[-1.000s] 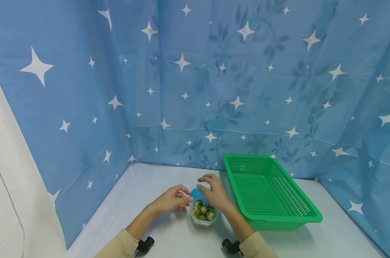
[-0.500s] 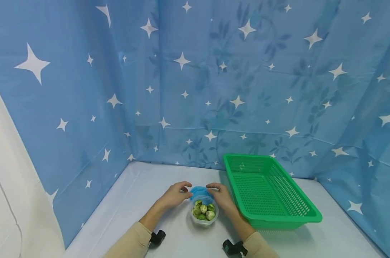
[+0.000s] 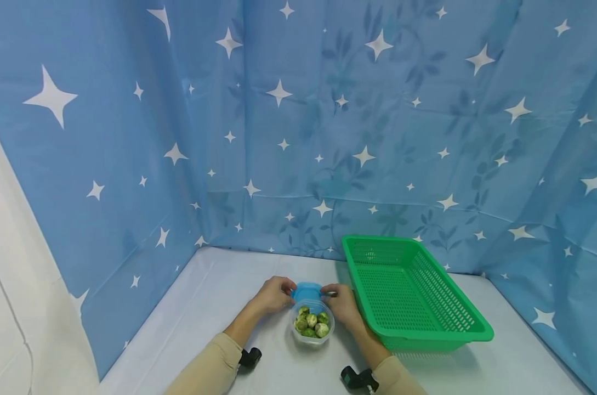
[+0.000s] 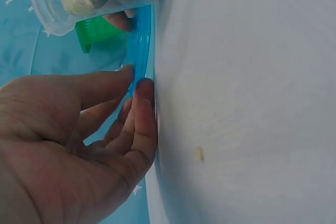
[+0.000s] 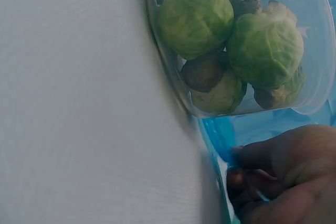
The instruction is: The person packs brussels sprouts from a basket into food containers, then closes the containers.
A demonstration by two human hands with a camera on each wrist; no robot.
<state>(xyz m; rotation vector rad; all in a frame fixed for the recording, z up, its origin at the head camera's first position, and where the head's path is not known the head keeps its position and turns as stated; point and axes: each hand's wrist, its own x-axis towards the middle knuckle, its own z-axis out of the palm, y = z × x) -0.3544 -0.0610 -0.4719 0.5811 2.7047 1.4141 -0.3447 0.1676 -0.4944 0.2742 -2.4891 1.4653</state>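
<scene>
A clear plastic container (image 3: 312, 342) stands upright on the table, filled with several Brussels sprouts (image 3: 311, 320). Just behind it lies a blue lid (image 3: 307, 291), its near edge hidden by the container. My left hand (image 3: 272, 296) pinches the lid's left edge; in the left wrist view the thumb (image 4: 107, 85) sits at the upper side and the index finger at the rim near the table. On the opposite edge, my right hand (image 3: 345, 305) pinches the lid between thumb and fingers, seen also in the right wrist view beside the sprouts (image 5: 195, 18).
A large green perforated basket (image 3: 426, 333) stands at the right, close to my right forearm. Blue curtains (image 3: 298, 137) with white stars hang behind and beside the white table (image 3: 219, 285). Black wrist devices (image 3: 250, 358) sit at both cuffs.
My hands have come down on either side of the lid and now grip its edges; earlier they hovered around it. The lid has shifted slightly away from me. Container and basket stay put.
</scene>
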